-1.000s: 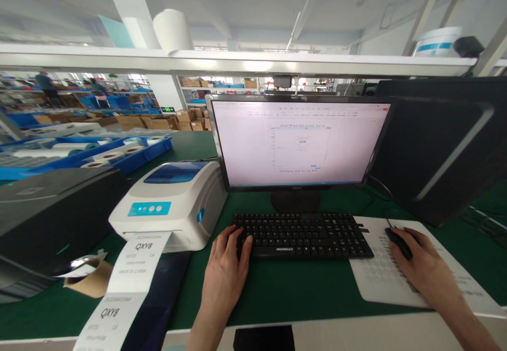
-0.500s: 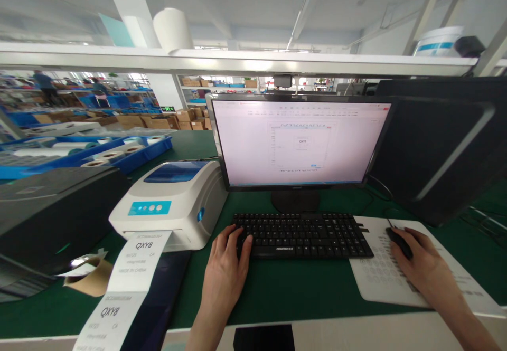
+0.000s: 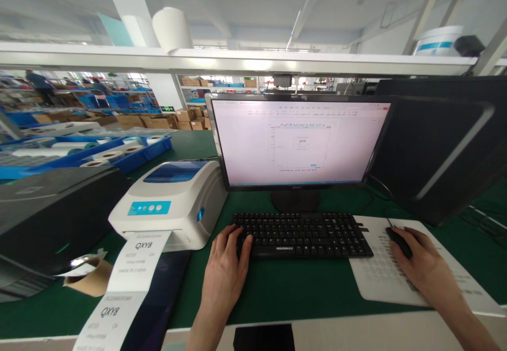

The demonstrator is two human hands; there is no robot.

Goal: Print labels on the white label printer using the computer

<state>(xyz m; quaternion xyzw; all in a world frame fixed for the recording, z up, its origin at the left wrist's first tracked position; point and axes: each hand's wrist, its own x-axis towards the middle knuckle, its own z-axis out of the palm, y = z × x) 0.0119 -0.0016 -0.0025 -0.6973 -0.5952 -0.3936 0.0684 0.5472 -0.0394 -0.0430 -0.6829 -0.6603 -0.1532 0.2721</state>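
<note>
My left hand point(image 3: 226, 264) rests with its fingers spread over the left end of a black keyboard point(image 3: 301, 235). My right hand point(image 3: 422, 261) is wrapped round a black computer mouse point(image 3: 400, 243), which sits on a white printed mat point(image 3: 372, 280). Behind the keyboard a monitor point(image 3: 245, 145) shows a print window with a small label reading QXY8. Left of the keyboard stands a white label printer point(image 3: 186, 203). A strip of white labels point(image 3: 129, 282) hangs out of its front, marked QXY8 and MADE IN CHINA.
A dark printer-like machine point(image 3: 51, 219) sits at the far left, with a cardboard core point(image 3: 91, 280) beside it. Behind are blue trays point(image 3: 146, 153) of rolls. A large black panel point(image 3: 431, 145) stands right of the monitor. A white shelf point(image 3: 253, 63) crosses overhead. People are in the distance.
</note>
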